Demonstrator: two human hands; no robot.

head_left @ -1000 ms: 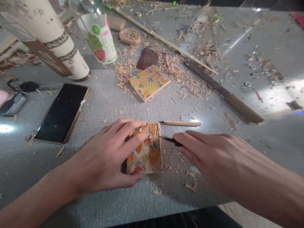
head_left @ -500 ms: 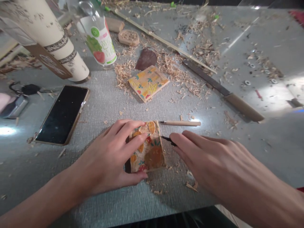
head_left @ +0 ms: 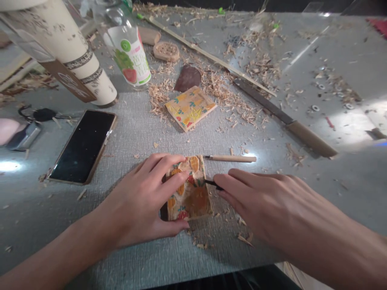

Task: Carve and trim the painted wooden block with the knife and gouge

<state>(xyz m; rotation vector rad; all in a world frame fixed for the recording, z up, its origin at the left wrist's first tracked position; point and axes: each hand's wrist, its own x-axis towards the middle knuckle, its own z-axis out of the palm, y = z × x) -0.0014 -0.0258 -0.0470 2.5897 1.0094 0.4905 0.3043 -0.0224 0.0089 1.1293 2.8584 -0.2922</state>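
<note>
A painted, carved wooden block (head_left: 196,197) with orange and red fruit shapes lies on the grey table. My left hand (head_left: 148,193) grips its left side, fingers over the top and thumb at the lower edge. In my right hand (head_left: 250,197) is a thin dark carving tool (head_left: 212,183), its tip touching the block's right edge; its handle is hidden in the closed fingers. Just above lies a carving knife with a light wooden handle (head_left: 234,158). Farther back, a second painted wooden block (head_left: 191,108) rests beside a dark brown piece (head_left: 188,78).
A phone (head_left: 83,147), keys (head_left: 44,114), a tall patterned cup (head_left: 81,56) and a plastic bottle (head_left: 130,60) stand or lie at left. A long knife (head_left: 311,139) lies at right beside a thin strip (head_left: 208,55). Wood shavings (head_left: 223,86) are scattered behind.
The tool tip in my right hand has moved slightly down along the block's right edge and now touches it. My left hand keeps its hold. The whole view has shifted slightly.
</note>
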